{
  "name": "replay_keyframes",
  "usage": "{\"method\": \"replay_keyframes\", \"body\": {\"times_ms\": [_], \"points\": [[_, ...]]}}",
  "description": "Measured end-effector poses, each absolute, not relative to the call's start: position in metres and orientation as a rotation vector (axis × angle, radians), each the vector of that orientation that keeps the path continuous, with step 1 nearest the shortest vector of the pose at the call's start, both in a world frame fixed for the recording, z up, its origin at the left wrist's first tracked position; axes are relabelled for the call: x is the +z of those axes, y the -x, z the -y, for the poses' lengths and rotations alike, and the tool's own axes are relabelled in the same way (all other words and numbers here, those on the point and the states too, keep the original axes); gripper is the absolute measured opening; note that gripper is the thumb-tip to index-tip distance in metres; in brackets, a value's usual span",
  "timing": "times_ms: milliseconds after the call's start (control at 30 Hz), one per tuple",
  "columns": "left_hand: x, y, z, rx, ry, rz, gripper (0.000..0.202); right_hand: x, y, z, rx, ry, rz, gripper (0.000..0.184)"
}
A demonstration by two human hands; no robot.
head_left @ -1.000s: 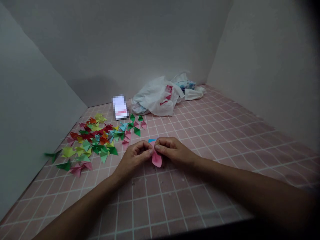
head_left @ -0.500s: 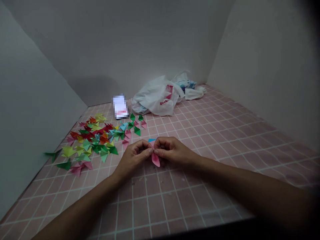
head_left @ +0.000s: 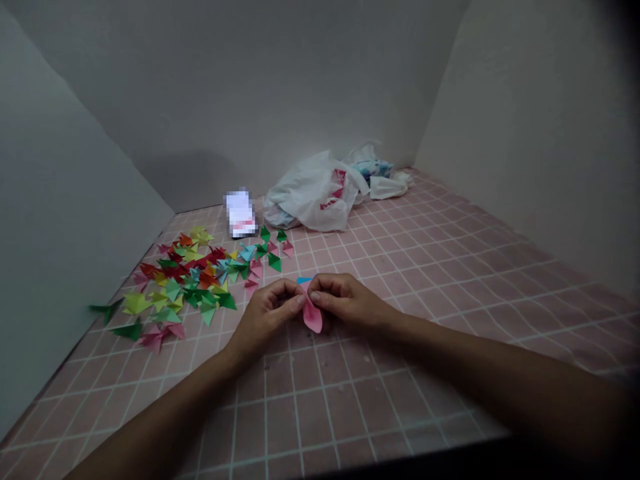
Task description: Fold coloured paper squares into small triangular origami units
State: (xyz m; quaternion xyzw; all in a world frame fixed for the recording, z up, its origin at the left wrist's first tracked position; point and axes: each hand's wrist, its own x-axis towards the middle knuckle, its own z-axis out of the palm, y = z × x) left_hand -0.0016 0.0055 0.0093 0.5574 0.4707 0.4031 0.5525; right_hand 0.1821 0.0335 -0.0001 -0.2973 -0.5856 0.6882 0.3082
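Between my two hands is a small piece of pink folded paper point(head_left: 313, 319), its rounded lower end hanging toward me. My left hand point(head_left: 270, 313) pinches its left edge between thumb and forefinger. From the other side my right hand point(head_left: 345, 300) grips it with thumb and curled fingers, which hide part of the fold. A blue piece of paper point(head_left: 303, 280) peeks out just behind the fingertips; whether it touches the pink one I cannot tell. Left of my hands lies a spread of folded paper pieces point(head_left: 195, 273) in red, green, yellow, pink, orange and light blue.
A lit phone point(head_left: 241, 215), its screen blurred out, leans behind the paper pieces. White plastic bags point(head_left: 315, 193) with red print lie crumpled near the back wall. Everything rests on a pink tiled-pattern cloth point(head_left: 430, 267), with pale walls at left, back and right.
The lower end of the pink paper has spread wider and shows more of its face. My right thumb has shifted slightly on it; both hands stay in nearly the same place.
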Motion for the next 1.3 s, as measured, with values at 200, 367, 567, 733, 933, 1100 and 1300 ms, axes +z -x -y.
{"method": "replay_keyframes", "body": {"times_ms": [200,367,567,733,933,1100,1300], "points": [[0.012,0.0,-0.005,0.955,-1.324,-1.13,0.022,-0.001,-0.182,-0.034,1.866,0.764,1.5,0.02],[0.012,0.001,-0.005,0.944,-1.344,-1.117,0.023,-0.002,-0.182,-0.035,1.863,0.775,1.52,0.019],[0.011,0.001,-0.005,0.941,-1.366,-1.124,0.022,0.001,-0.183,-0.035,1.696,0.84,1.678,0.015],[0.009,0.0,-0.007,0.936,-1.378,-1.145,0.021,0.006,-0.184,-0.032,1.483,0.842,1.812,0.01],[0.011,0.0,-0.006,0.946,-1.375,-1.126,0.021,0.001,-0.184,-0.032,1.682,0.769,1.647,0.016],[0.011,0.0,-0.005,0.955,-1.38,-1.105,0.02,-0.006,-0.183,-0.035,1.899,0.721,1.47,0.022],[0.012,0.0,-0.006,0.953,-1.387,-1.099,0.019,-0.005,-0.182,-0.035,1.914,0.746,1.456,0.024]]}}
